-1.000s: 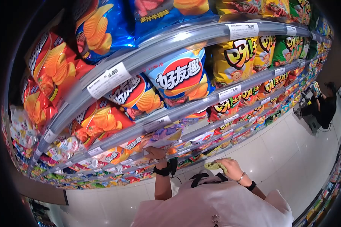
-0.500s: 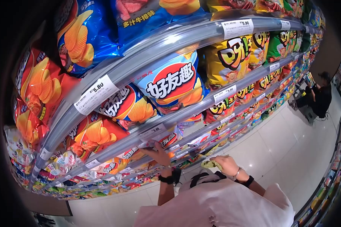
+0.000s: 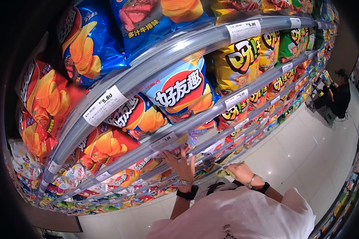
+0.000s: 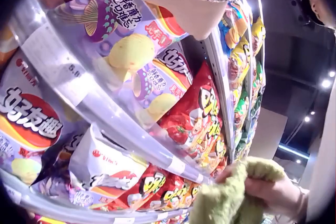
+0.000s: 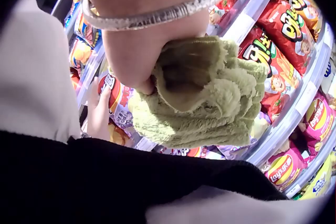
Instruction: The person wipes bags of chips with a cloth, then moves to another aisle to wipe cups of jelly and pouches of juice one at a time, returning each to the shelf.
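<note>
My left hand [image 3: 182, 165] reaches up to a lower shelf with its fingers extended and spread, right at the front of a purple chip bag [image 3: 192, 140]. In the left wrist view, the same hand [image 4: 181, 11] overlaps the purple bag [image 4: 128, 50], which shows a mushroom and a round chip; the fingertips are hidden. Lower and to the right, in front of the body, my right hand [image 3: 241, 172] grips a fuzzy green cloth [image 3: 224, 173]. The right wrist view shows this cloth [image 5: 199, 119] bunched and folded beneath the hand.
Curved shelf rails with price tags [image 3: 105, 105] run across the view. A light-blue chip bag [image 3: 181, 85], red bags [image 3: 46, 107] and yellow bags [image 3: 237, 63] fill the shelves. A person in black [image 3: 337, 95] sits low on the tiled floor [image 3: 295, 155] at the right.
The purple bag has gone from sticking out over the rail to farther in on the shelf. My left hand has gone from gripping it to extended, spread fingers. The right hand keeps the cloth.
</note>
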A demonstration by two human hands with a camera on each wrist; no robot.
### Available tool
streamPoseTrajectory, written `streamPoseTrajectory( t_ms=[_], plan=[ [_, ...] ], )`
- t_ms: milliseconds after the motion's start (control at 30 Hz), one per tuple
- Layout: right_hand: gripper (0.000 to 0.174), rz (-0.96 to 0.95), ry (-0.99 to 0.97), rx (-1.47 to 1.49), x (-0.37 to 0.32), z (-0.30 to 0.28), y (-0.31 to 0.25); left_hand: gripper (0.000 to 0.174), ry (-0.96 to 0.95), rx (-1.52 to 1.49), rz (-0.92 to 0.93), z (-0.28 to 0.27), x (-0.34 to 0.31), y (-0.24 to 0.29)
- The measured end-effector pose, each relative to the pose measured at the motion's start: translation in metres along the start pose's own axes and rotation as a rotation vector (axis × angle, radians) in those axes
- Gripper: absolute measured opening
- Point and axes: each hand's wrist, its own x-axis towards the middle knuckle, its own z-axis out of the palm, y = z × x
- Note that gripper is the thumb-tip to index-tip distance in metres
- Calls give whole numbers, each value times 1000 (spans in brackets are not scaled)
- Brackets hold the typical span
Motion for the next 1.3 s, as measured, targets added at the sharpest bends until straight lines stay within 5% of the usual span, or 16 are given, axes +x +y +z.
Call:
streamPoseTrajectory(
  t_ms=[233, 567, 767, 833, 900, 1167, 1233, 1300],
  plan=[
    [43, 104, 23, -15, -17, 1, 1, 66, -47, 161, -22, 22, 51, -29],
    [41, 216, 76, -45, -47, -3, -2, 75, -1, 25, -97, 0, -10, -19],
    [41, 212, -177, -62, -67, -1, -9, 72, -58, -92, -241, -21, -86, 3],
    [39, 208, -296, -87, -82, 10, -5, 71, -304, -40, -319, -28, -105, 11],
    [37, 198, -356, -85, -99, 18, -3, 70, -317, -73, -431, -29, -119, 20],
    [22, -28, -476, -127, -175, 67, 31, 63, -260, -205, -448, -63, -159, 67],
    [23, 64, -585, -175, -186, 66, 32, 63, -270, -239, -477, -73, -171, 76],
    [21, 77, -487, -214, -193, 58, 27, 60, -337, -265, -402, -88, -188, 81]
  ],
)
